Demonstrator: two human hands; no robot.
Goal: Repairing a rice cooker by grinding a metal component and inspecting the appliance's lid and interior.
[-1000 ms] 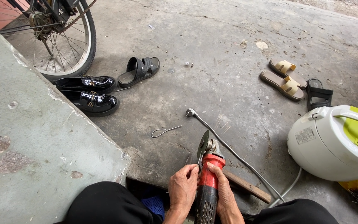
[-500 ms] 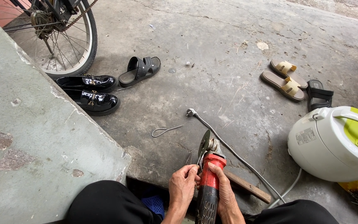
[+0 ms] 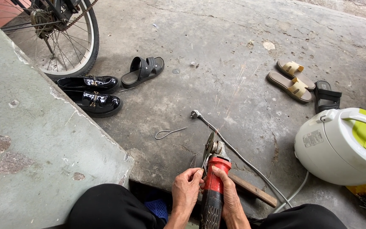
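The grinder (image 3: 212, 186), red at the neck and black along the handle, lies in your right hand (image 3: 228, 197) at the 6 o'clock edge of your view, just in front of your knees. Your right fingers are wrapped tight around its red part, thumb on top. Your left hand (image 3: 187, 188) sits just beside it at 7 o'clock, its fingertips pinched on something small against the disc (image 3: 209, 146); what it is, you cannot tell from here. The disc stands on edge at the grinder's front end, and a thin spray of sparks (image 3: 234, 95) runs from it up toward 12 o'clock.

A grey cord (image 3: 238, 154) runs past the disc on its 3 o'clock side, ending in a plug (image 3: 195, 113) lying loose on the concrete floor (image 3: 217, 51). Under your right hand a wooden stick (image 3: 250, 188) points toward 4 o'clock. A bent wire loop (image 3: 168, 133) lies at 10 o'clock from the disc.

At 3 o'clock stands a white rice cooker (image 3: 339, 148) with a yellow-green lid. Tan sandals (image 3: 291, 80) and a black sandal (image 3: 327, 95) lie at 2 o'clock. At 10 o'clock are shiny black shoes (image 3: 92, 93), a black slide sandal (image 3: 142, 71), and a bicycle wheel (image 3: 60, 38) behind them. A grey concrete slab (image 3: 34, 161) fills the 9 o'clock side.
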